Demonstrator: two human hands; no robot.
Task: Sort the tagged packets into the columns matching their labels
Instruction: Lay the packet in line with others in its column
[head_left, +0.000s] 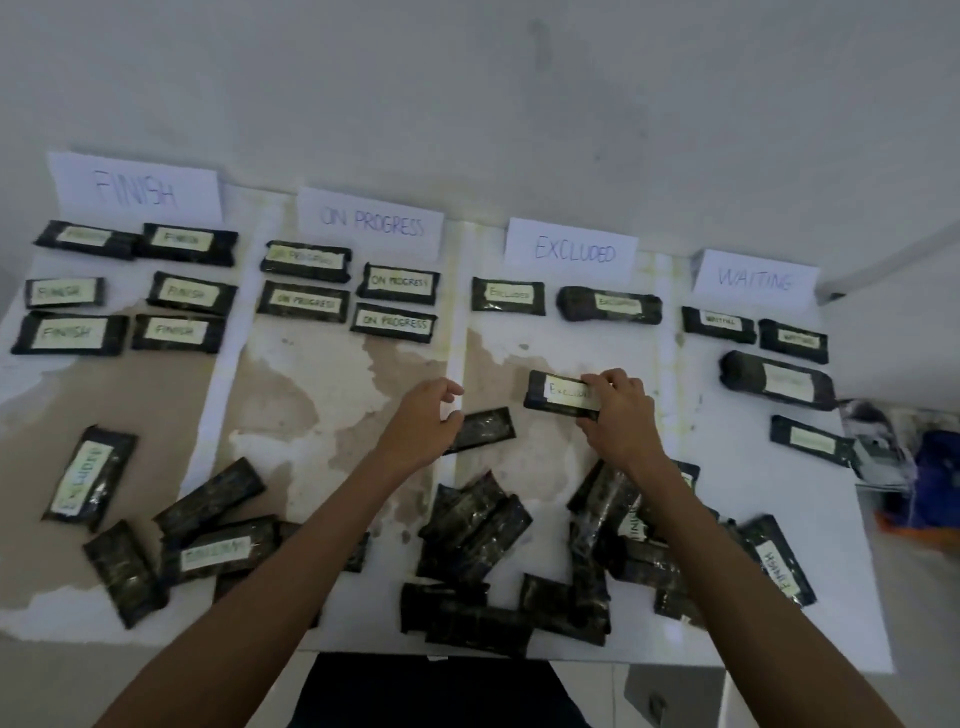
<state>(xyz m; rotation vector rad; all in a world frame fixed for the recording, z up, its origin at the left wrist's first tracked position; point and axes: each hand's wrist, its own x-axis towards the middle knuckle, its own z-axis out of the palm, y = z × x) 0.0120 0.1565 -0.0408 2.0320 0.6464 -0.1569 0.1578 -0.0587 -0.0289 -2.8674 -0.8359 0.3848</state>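
My right hand (618, 415) grips a black packet tagged EXCLUDED (558, 393) by its right end, over the EXCLUDED column below that paper sign (571, 244). My left hand (428, 415) hovers with loosely curled fingers and holds nothing, just left of an untagged-side packet (485, 427). Two EXCLUDED packets (508, 294) lie under the sign. Signs FINISH (137, 188), ON PROGRESS (371, 221) and WAITING (756, 278) head the other columns, each with tagged packets beneath.
A pile of unsorted black packets (478, 535) covers the near table edge, some face down. One EXCLUDED packet (85, 478) lies at the lower left in the FINISH column, a FINISH packet (779, 564) at the lower right. Clutter sits off the table's right edge (930, 467).
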